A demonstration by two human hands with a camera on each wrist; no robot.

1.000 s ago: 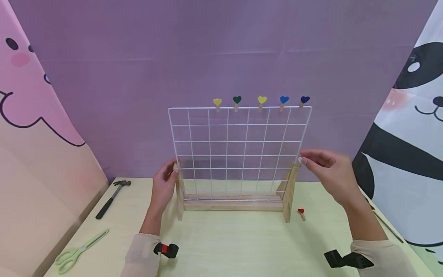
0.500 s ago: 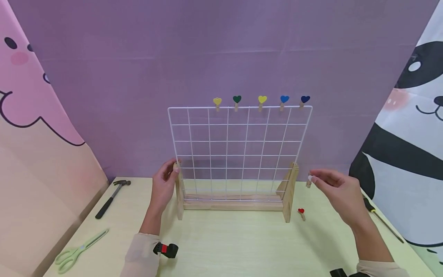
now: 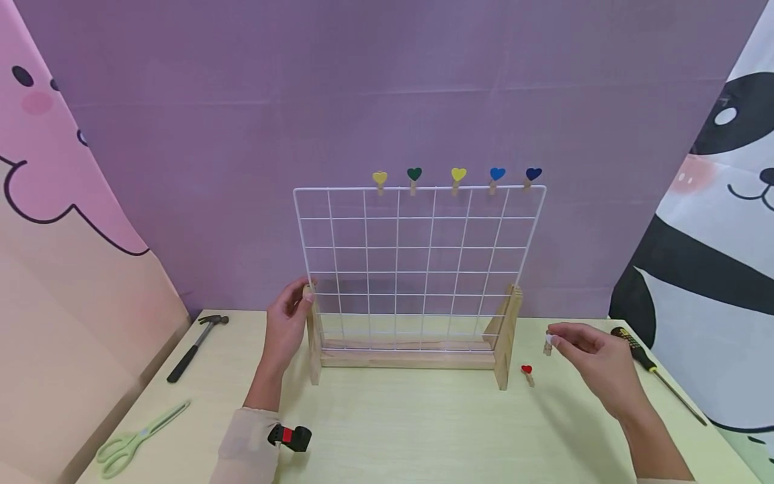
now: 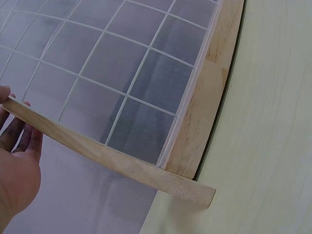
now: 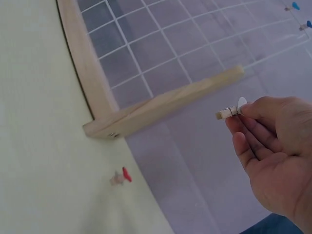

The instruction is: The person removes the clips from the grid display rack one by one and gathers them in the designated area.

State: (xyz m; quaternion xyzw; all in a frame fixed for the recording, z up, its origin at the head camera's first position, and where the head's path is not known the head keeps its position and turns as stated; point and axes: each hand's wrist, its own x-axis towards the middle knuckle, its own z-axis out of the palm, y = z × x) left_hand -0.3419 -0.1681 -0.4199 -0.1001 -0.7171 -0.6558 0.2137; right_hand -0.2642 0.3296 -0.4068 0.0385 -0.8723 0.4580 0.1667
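A white wire grid (image 3: 417,218) stands upright in a wooden stand (image 3: 408,360). My left hand (image 3: 287,323) grips the top of the stand's left upright (image 4: 92,148), thumb on one side and fingers on the other. Between thumb and forefinger my right hand (image 3: 605,370) pinches a small wooden clothespin (image 5: 226,113) with a white heart, held in the air right of the stand. Below and left of that hand, a clothespin with a red heart (image 3: 527,370) lies on the table. Several heart clothespins, yellow (image 3: 379,179), green (image 3: 414,175) and blue (image 3: 497,175), line the grid's top wire.
On the table's left side lie a claw hammer (image 3: 183,364) and light green scissors (image 3: 139,438). A screwdriver (image 3: 652,368) lies along the right edge, partly behind my right hand. A purple backdrop (image 3: 242,154) hangs behind the table.
My right hand has moved from beside the grid's right edge down and to the right, carrying the white-heart clothespin. The left hand has kept its grip on the upright.
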